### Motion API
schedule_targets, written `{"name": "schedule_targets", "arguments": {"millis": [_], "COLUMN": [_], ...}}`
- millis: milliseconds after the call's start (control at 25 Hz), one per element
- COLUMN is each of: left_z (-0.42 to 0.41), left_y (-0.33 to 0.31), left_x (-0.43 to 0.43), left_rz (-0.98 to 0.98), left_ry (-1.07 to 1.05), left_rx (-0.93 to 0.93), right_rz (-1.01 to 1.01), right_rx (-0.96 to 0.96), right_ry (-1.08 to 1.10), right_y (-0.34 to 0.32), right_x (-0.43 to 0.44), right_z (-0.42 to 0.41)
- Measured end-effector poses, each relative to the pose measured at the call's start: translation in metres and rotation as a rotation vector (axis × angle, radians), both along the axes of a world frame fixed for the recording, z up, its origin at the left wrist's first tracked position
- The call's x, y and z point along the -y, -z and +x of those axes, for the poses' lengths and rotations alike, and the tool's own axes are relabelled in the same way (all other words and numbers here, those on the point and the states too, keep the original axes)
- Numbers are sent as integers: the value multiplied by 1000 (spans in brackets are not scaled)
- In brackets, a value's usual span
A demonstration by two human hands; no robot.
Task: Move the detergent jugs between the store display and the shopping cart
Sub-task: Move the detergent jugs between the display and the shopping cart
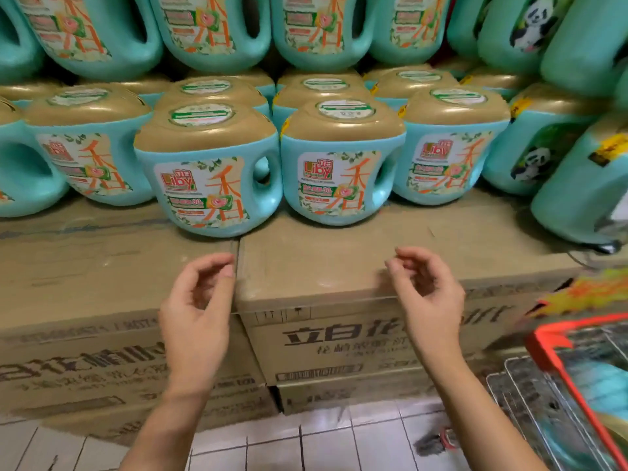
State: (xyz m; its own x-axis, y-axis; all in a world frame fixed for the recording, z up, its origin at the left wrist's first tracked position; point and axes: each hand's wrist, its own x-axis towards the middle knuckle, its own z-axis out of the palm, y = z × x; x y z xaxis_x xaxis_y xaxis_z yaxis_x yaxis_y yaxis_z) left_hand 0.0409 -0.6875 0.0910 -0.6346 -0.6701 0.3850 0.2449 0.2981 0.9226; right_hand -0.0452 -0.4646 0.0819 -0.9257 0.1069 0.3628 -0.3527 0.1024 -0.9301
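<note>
Turquoise detergent jugs with gold caps stand in rows on cardboard cartons [333, 266]. Two front jugs are nearest: one at centre left [207, 171] and one at centre right [343, 164]. More jugs are stacked above at the top of the view. My left hand [197, 307] hovers in front of the carton edge below the left front jug, fingers loosely curled and holding nothing. My right hand [428, 294] hovers below the right front jug, fingers also apart and empty. The shopping cart [557, 375], with a red rim and wire mesh, is at the lower right.
Green jugs with panda labels [533, 158] lean at the right of the display. Stacked printed cartons form the display base above a white tiled floor [323, 447]. A turquoise shape shows inside the cart.
</note>
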Motion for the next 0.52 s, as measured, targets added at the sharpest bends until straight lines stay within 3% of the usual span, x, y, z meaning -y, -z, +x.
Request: {"name": "schedule_targets", "arguments": {"millis": [160, 320, 520], "left_z": [42, 82, 115], "left_y": [26, 57, 74], "left_x": [-49, -103, -182], "left_rz": [180, 217, 138], "left_ry": [372, 660, 958], "left_rx": [224, 532, 715], "right_rz": [-99, -109, -179], "right_rx": [172, 375, 510], "right_ry": [180, 372, 653], "right_y": [41, 74, 90], "right_x": [-59, -114, -188], "right_z": [106, 208, 308]}}
